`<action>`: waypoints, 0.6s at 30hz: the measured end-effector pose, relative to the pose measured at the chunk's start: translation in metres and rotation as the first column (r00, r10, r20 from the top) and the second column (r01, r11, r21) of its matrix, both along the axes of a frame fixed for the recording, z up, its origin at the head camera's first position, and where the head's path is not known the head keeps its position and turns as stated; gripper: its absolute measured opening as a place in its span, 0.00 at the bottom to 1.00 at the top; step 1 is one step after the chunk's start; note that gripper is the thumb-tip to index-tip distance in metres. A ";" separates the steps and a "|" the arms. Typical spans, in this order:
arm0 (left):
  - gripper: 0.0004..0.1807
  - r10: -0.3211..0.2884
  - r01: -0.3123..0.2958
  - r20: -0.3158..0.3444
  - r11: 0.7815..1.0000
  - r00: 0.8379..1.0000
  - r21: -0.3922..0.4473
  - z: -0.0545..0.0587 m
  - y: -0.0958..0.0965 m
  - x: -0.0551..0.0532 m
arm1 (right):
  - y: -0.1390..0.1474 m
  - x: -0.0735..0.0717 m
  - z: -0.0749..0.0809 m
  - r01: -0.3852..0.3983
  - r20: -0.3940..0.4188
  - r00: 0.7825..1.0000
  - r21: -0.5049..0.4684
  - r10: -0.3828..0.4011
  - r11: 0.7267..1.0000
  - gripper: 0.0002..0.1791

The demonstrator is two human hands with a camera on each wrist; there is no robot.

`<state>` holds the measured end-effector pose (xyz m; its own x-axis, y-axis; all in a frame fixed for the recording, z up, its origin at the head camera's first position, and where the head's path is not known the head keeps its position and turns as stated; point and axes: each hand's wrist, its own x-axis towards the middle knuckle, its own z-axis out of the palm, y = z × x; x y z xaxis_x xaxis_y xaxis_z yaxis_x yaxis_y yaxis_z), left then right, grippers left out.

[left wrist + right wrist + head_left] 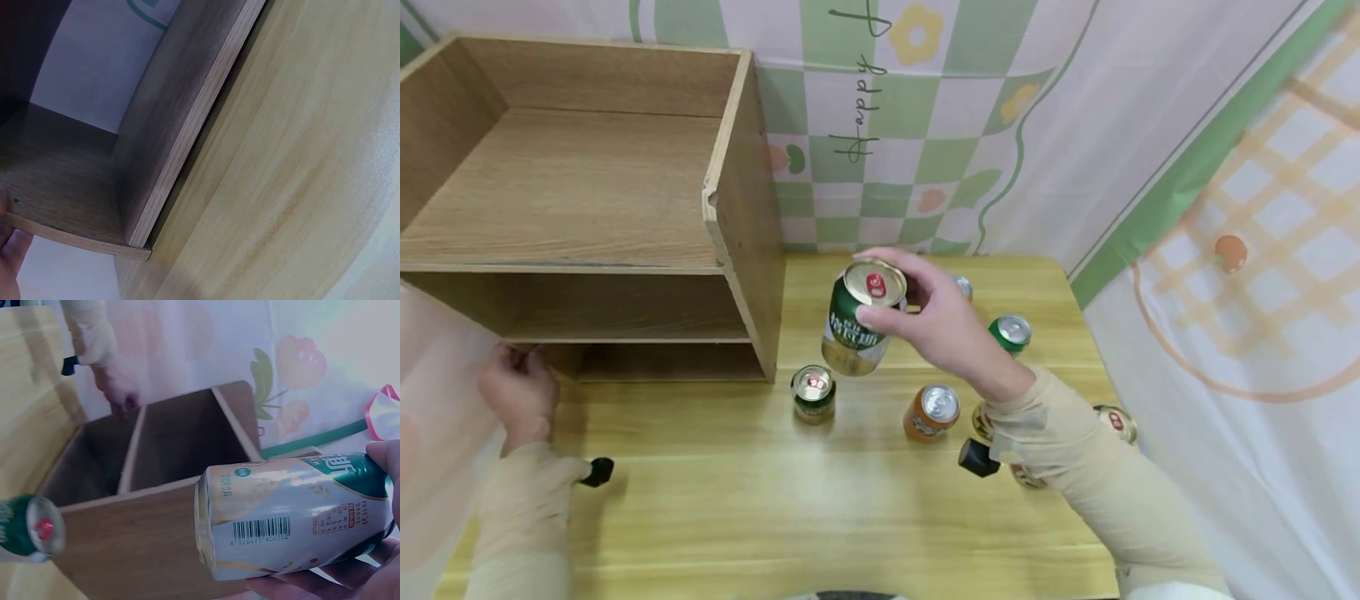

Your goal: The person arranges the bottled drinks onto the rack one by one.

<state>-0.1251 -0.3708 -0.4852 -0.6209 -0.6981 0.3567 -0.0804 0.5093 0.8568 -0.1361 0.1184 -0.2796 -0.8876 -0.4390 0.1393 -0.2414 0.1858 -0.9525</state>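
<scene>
My right hand [955, 329] grips a green, white and gold drink can [853, 333] in the air, beside the wooden shelf [748, 217]. Its red pull tab faces up. In the right wrist view the same can [275, 519] shows its barcode, with fingers and thumb around its far end. At the shelf's left side, my left hand [523, 396] holds the front edge of the side panel. The left wrist view shows only fingers [11, 256] pinching that board [75, 240]. Below the held can, a similar can [814, 396] stands upright on the table [715, 500].
An orange can [931, 414] stands right of centre on the table. Green [1011, 333] and other cans, such as one with a red tab [1116, 423], stand around my right forearm, partly hidden. A patterned curtain [880, 125] hangs behind the table.
</scene>
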 end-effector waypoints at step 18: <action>0.11 0.024 -0.024 0.056 1.000 0.998 -0.003 -0.001 -0.002 0.005 | -0.036 -0.036 0.094 -0.073 -0.037 0.997 -0.088 0.070 0.993 0.23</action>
